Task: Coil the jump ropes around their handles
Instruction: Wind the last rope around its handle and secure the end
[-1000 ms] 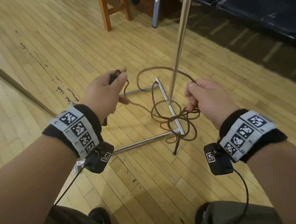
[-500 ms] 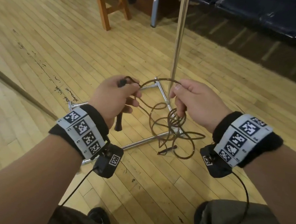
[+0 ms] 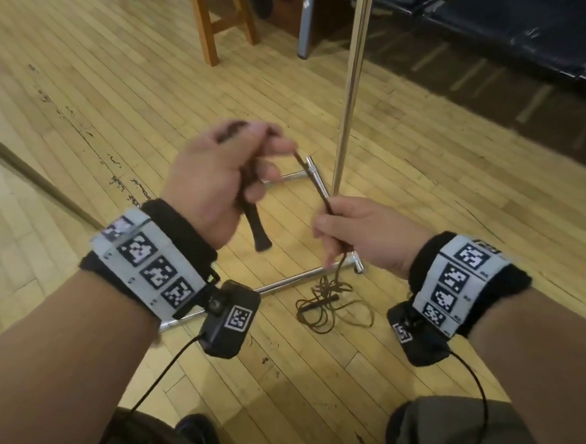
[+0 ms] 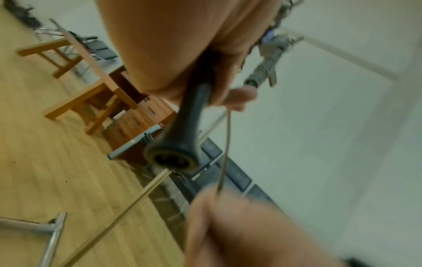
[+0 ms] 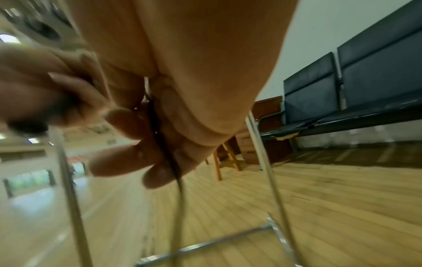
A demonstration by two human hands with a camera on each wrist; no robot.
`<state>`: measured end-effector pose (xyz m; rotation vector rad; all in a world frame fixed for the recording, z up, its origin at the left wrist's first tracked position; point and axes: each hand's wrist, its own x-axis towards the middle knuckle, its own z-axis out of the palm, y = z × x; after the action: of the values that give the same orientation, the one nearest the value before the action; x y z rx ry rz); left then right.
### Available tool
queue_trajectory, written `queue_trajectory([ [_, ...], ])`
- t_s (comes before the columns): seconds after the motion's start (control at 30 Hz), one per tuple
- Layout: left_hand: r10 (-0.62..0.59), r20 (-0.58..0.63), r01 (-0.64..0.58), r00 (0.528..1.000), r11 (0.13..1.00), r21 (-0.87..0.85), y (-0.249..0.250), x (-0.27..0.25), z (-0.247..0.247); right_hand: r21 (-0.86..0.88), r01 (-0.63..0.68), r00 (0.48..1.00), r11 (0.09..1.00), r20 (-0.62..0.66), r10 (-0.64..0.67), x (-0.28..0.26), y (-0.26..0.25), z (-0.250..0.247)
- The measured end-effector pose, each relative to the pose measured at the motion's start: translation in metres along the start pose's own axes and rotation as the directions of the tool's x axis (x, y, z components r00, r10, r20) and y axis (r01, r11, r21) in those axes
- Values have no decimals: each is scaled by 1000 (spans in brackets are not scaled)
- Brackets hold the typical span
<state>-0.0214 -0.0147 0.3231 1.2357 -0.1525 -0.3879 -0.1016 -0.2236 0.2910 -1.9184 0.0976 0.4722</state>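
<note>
Head view, thin brown jump rope [image 3: 313,180] taut between hands, dark handle [image 3: 255,226]

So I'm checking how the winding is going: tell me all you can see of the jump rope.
The jump rope is a thin dark brown cord. The left hand grips its dark handle, flared end down. A taut stretch runs to the right hand, which pinches it. The rest hangs to a loose tangle on the wooden floor.
</note>
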Motion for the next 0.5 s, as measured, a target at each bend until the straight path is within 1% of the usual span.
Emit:
queue_trajectory([
  [0.03,36,-102,-44,994,995,-84,9,3,-9,-108,-77,997,991,-11,77,0,11,-5],
  [0.07,59,-207,-94,976,982,-162,19,7,-20,-224,-163,986,961,-17,164,0,23,-10],
  [0.1,68,-311,-142,948,964,-223,28,10,-32,-348,-242,968,906,-28,248,-2,36,-15],
  [0.13,67,-403,-179,913,952,-247,36,11,-43,-460,-301,948,835,-47,315,-3,48,-19],
  [0.17,72,-472,-198,879,955,-223,41,11,-50,-555,-339,930,759,-76,360,-4,56,-22],
  [0.2,97,-513,-197,853,970,-144,41,10,-54,-618,-356,921,701,-105,376,-5,61,-23],
  [0.23,146,-518,-175,843,985,-6,38,7,-52,-657,-354,922,666,-128,364,-5,60,-23],
  [0.27,205,-477,-138,855,975,172,33,3,-47,-644,-348,931,681,-152,332,-3,57,-22],
  [0.3,244,-394,-98,886,929,356,25,-1,-38,-590,-330,943,737,-169,286,-1,50,-20],
  [0.33,242,-272,-72,931,855,514,16,-6,-28,-526,-295,955,798,-184,231,0,40,-17],
  [0.37,190,-127,-68,973,771,633,7,-11,-17,-488,-240,967,839,-194,164,1,28,-12],
  [0.4,103,19,-85,995,688,720,-1,-15,-7,-492,-173,977,853,-192,88,2,17,-6],
  [0.43,-6,146,-111,989,618,778,-8,-18,2,-503,-107,983,858,-181,17,1,6,-1],
  [0.47,-112,236,-134,965,563,816,-14,-21,9,-499,-48,985,865,-168,-42,-1,-5,4],
  [0.5,-191,288,-152,938,519,841,-17,-22,13,-488,-3,984,873,-157,-84,-3,-13,8],
])
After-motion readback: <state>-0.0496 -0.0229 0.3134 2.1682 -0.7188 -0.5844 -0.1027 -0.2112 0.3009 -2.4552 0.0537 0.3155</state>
